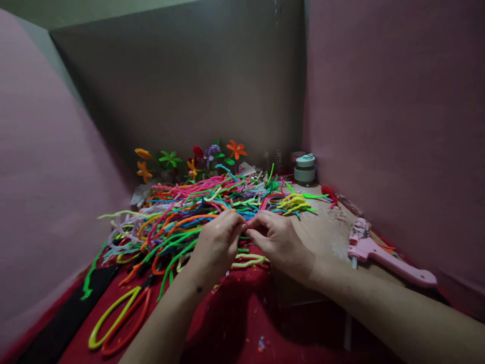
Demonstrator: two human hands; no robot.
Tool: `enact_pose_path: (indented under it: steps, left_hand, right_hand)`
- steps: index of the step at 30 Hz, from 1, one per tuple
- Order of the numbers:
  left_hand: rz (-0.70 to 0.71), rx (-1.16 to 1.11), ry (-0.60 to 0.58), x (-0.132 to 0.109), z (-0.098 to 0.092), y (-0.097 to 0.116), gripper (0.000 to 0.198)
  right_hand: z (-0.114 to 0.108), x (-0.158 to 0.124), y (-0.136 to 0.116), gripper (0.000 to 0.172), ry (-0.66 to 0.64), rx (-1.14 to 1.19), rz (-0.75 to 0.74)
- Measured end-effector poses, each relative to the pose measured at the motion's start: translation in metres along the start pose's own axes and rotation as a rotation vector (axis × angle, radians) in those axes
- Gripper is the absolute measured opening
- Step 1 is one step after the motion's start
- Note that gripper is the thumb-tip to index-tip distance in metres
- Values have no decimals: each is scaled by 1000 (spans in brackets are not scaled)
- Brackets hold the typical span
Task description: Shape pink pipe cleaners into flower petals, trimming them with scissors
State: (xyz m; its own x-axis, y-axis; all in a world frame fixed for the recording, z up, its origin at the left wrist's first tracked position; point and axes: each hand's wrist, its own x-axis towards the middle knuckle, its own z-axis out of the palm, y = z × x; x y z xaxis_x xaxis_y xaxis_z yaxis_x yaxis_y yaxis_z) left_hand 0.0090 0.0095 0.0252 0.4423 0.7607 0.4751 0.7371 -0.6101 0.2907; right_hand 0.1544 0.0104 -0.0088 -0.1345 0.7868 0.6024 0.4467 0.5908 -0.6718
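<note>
My left hand (221, 237) and my right hand (279, 241) meet at the middle, fingertips pinched close together. Between them shows a small bit of pinkish-red pipe cleaner (247, 226); most of it is hidden by the fingers. Just beyond and to the left spreads a big heap of pipe cleaners (189, 221) in many colours. Pale yellow pipe cleaners (250, 260) lie below my hands on the red cloth (235, 308). A yellow bundle of pipe cleaners (295, 203) rests past my right hand.
A pink glue gun (390, 260) lies at right on a board (322, 227). A tool with yellow and red handles (120, 321) sits at lower left. Pipe-cleaner flowers (237, 149) and a mint-lidded jar (305, 171) stand at the back. Pink walls (394, 101) close in both sides.
</note>
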Motion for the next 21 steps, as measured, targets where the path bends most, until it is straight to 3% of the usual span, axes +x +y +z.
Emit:
enact_pose_path:
  steps: [3, 6, 10, 13, 17, 21]
  left_hand:
    - [-71, -26, -27, 1, -4, -2, 15]
    - [-122, -63, -76, 1, -6, -4, 17]
    - [-159, -112, -127, 3, -8, -2, 18]
    - [-216, -217, -143, 3, -9, 1, 18]
    - [-275, -362, -129, 3, -9, 1, 16]
    - [-272, -414, -90, 4, -7, -1, 15]
  right_hand:
    - [-3, 1, -1, 4, 76, -51, -57]
    - [-7, 1, -2, 15, 160, -164, -219]
    - [-10, 3, -3, 18, 87, -279, -297]
    - [-13, 7, -5, 21, -68, -84, -110]
    - [-16, 12, -5, 21, -323, 352, 342]
    - [-15, 14, -2, 17, -353, 499, 439]
